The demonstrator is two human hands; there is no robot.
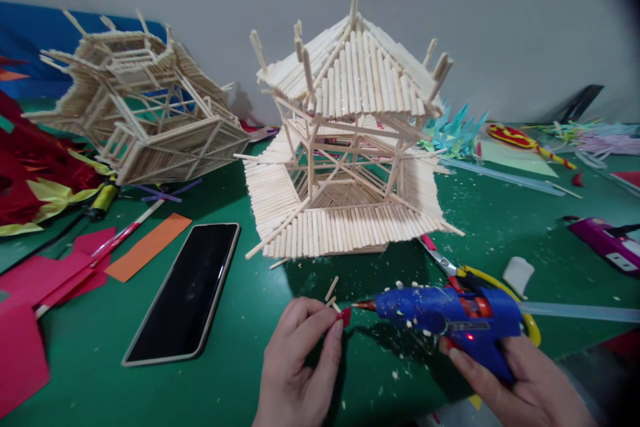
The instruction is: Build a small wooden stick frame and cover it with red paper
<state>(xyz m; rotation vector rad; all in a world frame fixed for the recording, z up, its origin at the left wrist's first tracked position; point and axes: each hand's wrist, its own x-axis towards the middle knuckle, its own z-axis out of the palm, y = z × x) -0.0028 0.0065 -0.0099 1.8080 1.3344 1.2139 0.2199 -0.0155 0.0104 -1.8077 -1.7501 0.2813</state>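
Between thumb and forefinger, my left hand [303,353] pinches a small red piece of paper [345,316]. Wrapped around the handle of a blue hot glue gun [425,310] is my right hand [520,373]. The gun's nozzle points left, close to the red piece, and a small red light glows on its body. From its back sticks a clear glue stick [580,311]. Short wooden stick pieces [331,288] lie just beyond my left fingertips. A pavilion model of wooden sticks [345,167] stands behind both hands, with a ribbed roof and a lower skirt.
A second stick model [150,107] rests tilted at the left. Nearby lie a phone [183,293], an orange paper strip [149,247] and red paper [25,340]. Scissors [440,259] with yellow handles are partly behind the gun. A purple glue gun [607,243] lies far right.
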